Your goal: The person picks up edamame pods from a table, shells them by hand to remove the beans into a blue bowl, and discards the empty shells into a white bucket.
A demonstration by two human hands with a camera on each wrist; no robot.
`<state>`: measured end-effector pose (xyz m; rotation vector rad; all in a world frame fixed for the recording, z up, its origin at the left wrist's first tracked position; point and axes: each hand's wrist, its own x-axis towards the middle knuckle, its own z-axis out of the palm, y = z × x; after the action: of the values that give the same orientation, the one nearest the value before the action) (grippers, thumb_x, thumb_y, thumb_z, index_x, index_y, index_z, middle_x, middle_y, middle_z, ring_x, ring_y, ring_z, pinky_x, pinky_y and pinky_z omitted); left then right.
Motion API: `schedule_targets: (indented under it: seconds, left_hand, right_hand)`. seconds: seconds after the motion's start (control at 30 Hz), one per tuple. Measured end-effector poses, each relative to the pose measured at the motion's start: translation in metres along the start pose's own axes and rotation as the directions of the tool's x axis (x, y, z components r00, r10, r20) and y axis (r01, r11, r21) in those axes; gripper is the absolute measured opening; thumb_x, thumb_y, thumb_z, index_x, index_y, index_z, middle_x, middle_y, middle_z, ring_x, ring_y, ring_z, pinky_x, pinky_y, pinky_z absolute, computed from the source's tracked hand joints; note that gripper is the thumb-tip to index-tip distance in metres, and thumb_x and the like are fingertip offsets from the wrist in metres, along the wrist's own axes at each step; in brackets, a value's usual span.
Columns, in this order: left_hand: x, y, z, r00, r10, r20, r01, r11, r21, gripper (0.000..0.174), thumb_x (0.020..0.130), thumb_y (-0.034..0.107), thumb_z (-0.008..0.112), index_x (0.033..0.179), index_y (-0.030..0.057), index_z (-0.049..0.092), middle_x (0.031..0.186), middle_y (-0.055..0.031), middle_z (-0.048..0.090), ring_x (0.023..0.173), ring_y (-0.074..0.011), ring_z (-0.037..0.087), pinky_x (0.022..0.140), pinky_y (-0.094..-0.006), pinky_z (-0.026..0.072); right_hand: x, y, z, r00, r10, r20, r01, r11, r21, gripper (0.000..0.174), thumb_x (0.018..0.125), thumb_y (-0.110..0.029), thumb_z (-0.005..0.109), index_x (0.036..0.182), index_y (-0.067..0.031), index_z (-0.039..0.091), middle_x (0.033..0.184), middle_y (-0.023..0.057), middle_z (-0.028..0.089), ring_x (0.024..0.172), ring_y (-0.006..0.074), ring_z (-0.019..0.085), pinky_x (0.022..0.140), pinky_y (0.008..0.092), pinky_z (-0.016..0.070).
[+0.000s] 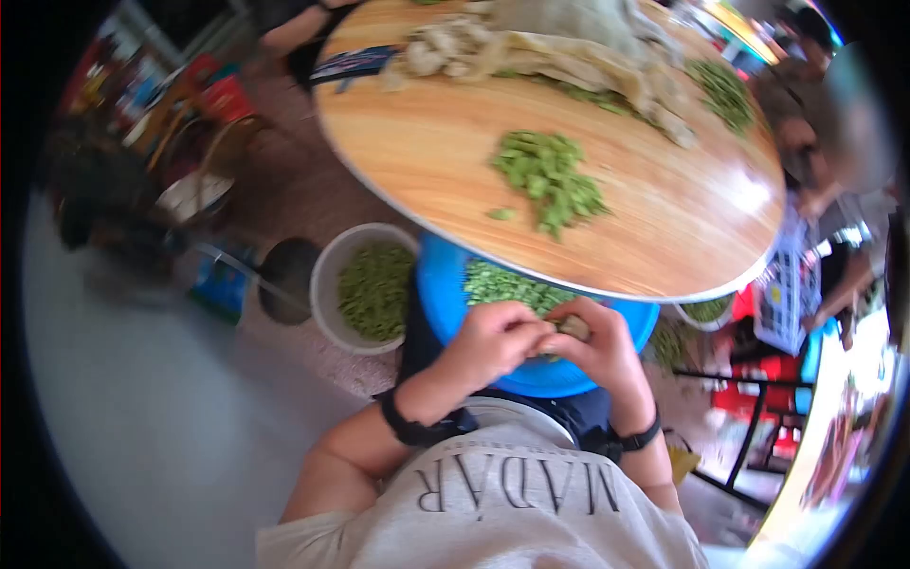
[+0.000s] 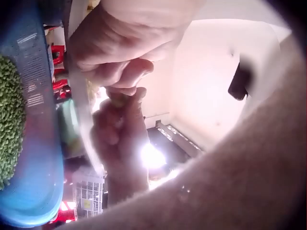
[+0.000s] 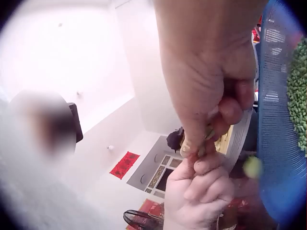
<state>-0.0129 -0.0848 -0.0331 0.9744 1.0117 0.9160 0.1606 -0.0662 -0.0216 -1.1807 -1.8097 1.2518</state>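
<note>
My left hand (image 1: pixel 493 346) and right hand (image 1: pixel 607 351) meet over a blue plastic basket (image 1: pixel 545 381). Between their fingertips they pinch a small bean pod (image 1: pixel 573 327), mostly covered by the fingers. A bit of its green shows in the left wrist view, where the pod (image 2: pixel 117 99) sits between the two hands. Shelled green beans (image 1: pixel 512 286) cover the basket's bottom. In the right wrist view a single blurred green bean (image 3: pixel 252 167) is in the air beside the basket's wall, below the right fingers.
A round wooden table (image 1: pixel 417 161) overhangs the basket's far side, bearing a heap of green pods (image 1: pixel 550 175) and a damp cloth (image 1: pixel 569 47). To the left stands a white bucket (image 1: pixel 327 275) of pods. People and a white crate (image 1: pixel 787 284) are at the right.
</note>
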Motion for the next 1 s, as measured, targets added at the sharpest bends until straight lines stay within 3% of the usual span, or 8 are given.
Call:
schedule_targets:
  seconds: [0.1, 0.33, 0.43, 0.53, 0.63, 0.73, 0.83, 1.0]
  left_hand:
    - [0.004, 0.008, -0.004, 0.956, -0.273, 0.11, 0.294, 0.9, -0.32, 0.013, 0.084, 0.011, 0.059, 0.077, -0.0002, 0.06, 0.061, -0.0065, 0.056, 0.039, -0.0055, 0.04, 0.035, -0.0168, 0.029]
    - [0.0, 0.01, -0.002, 0.989, -0.144, 0.034, 0.14, 0.985, 0.098, 0.008, 0.083, 0.006, 0.06, 0.083, -0.002, 0.062, 0.064, -0.0062, 0.058, 0.043, -0.0046, 0.045, 0.038, -0.0178, 0.0334]
    - [-0.005, 0.013, -0.026, 0.996, -0.063, -0.066, 0.074, 0.978, 0.195, 0.008, 0.08, 0.004, 0.064, 0.086, -0.0004, 0.064, 0.063, 0.0006, 0.057, 0.046, -0.0024, 0.045, 0.039, -0.0173, 0.0333]
    - [-0.007, 0.01, -0.071, 0.949, 0.073, -0.307, 0.039, 0.939, 0.342, 0.01, 0.077, 0.001, 0.065, 0.087, 0.0015, 0.063, 0.065, 0.0019, 0.057, 0.051, -0.002, 0.046, 0.042, -0.0173, 0.0357]
    - [-0.007, 0.026, -0.091, 0.786, 0.518, -0.336, 0.084, 0.449, 0.89, 0.024, 0.075, -0.002, 0.064, 0.099, 0.0007, 0.061, 0.082, -0.0046, 0.058, 0.059, -0.0075, 0.051, 0.053, -0.0213, 0.0428]
    - [-0.003, 0.042, -0.089, 0.712, 0.474, -0.517, 0.144, 0.623, 0.769, 0.03, 0.074, -0.002, 0.064, 0.104, 0.0015, 0.059, 0.086, -0.0071, 0.056, 0.061, -0.0094, 0.052, 0.056, -0.0227, 0.044]
    - [0.001, 0.036, -0.096, 0.814, 0.414, -0.408, -0.018, 0.719, 0.694, 0.027, 0.076, -0.001, 0.063, 0.103, 0.0007, 0.06, 0.084, -0.0056, 0.057, 0.059, -0.0083, 0.052, 0.053, -0.0229, 0.0443]
    - [0.024, 0.042, -0.051, 0.958, 0.125, -0.258, -0.09, 0.986, 0.142, 0.019, 0.082, 0.002, 0.06, 0.1, -0.0037, 0.061, 0.08, -0.0054, 0.062, 0.052, -0.0064, 0.051, 0.046, -0.0184, 0.0408]
  right_hand:
    - [0.001, 0.003, -0.006, 0.997, 0.045, 0.067, -0.055, 0.985, 0.165, 0.023, 0.074, -0.015, 0.071, 0.087, 0.0006, 0.061, 0.068, 0.0055, 0.061, 0.063, 0.009, 0.058, 0.056, 0.0238, 0.046]
    - [0.001, 0.017, -0.015, 0.993, -0.106, 0.041, 0.107, 0.994, -0.01, 0.015, 0.071, -0.005, 0.063, 0.085, 0.0, 0.063, 0.073, 0.0113, 0.063, 0.065, 0.0229, 0.062, 0.059, 0.0298, 0.0484]
    - [0.0, 0.012, -0.033, 0.978, -0.164, 0.131, 0.194, 0.943, -0.271, 0.016, 0.071, -0.005, 0.064, 0.087, -0.0028, 0.065, 0.073, 0.0083, 0.061, 0.065, 0.0151, 0.059, 0.06, 0.026, 0.0464]
    - [0.013, -0.015, -0.059, 0.994, -0.017, 0.112, 0.047, 0.961, -0.273, 0.012, 0.071, -0.005, 0.064, 0.083, -0.0032, 0.065, 0.073, 0.008, 0.06, 0.06, 0.0151, 0.055, 0.055, 0.0265, 0.0446]
    - [0.046, -0.021, -0.07, 0.985, 0.018, -0.169, -0.071, 0.948, -0.309, 0.01, 0.071, -0.009, 0.063, 0.078, -0.0025, 0.062, 0.068, 0.0156, 0.057, 0.064, 0.0324, 0.057, 0.059, 0.0362, 0.0461]
    - [0.08, -0.001, -0.079, 0.945, -0.135, -0.296, -0.031, 0.868, -0.496, 0.014, 0.073, -0.012, 0.063, 0.083, -0.0015, 0.064, 0.07, 0.0141, 0.055, 0.062, 0.0247, 0.055, 0.058, 0.0321, 0.0445]
    - [0.097, 0.02, -0.084, 0.977, -0.058, -0.203, -0.089, 0.759, -0.645, 0.013, 0.071, -0.014, 0.062, 0.077, -0.002, 0.062, 0.075, 0.0174, 0.056, 0.067, 0.0353, 0.056, 0.06, 0.0402, 0.0452]
    - [0.088, 0.019, -0.081, 0.945, 0.089, -0.314, -0.167, 0.958, -0.231, 0.016, 0.073, -0.015, 0.063, 0.082, -0.001, 0.063, 0.063, 0.0092, 0.057, 0.056, 0.0236, 0.054, 0.053, 0.0333, 0.0422]
